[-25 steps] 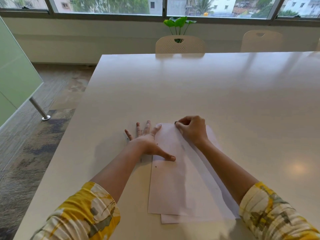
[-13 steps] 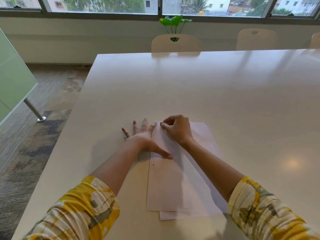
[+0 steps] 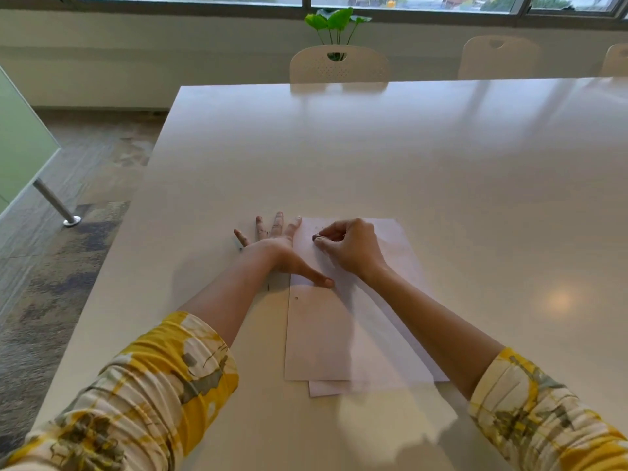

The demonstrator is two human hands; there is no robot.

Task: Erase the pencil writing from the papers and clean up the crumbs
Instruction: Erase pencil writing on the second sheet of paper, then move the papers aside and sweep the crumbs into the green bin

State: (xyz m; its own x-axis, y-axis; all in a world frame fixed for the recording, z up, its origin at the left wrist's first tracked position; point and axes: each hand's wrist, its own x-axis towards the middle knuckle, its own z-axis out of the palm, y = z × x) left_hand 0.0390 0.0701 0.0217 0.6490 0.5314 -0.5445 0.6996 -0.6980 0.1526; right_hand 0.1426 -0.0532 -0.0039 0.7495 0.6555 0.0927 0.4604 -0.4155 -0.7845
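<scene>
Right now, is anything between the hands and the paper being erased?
Nothing visible. The left hand lies spread, its thumb pressing the top sheet, while the right hand pinches a small dark eraser against it.

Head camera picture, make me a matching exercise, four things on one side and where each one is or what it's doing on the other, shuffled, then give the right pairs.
Things:
1. left hand
2. right hand
3. white paper sheets
4. green leafy plant

Places or states:
A. behind the beige perforated chair, by the window
B. spread flat, thumb pressing the sheets' left edge
C. stacked slightly askew on the white table
D. fingers pinched on a small dark eraser at the top of the sheet

Pairs: 1-B, 2-D, 3-C, 4-A
</scene>
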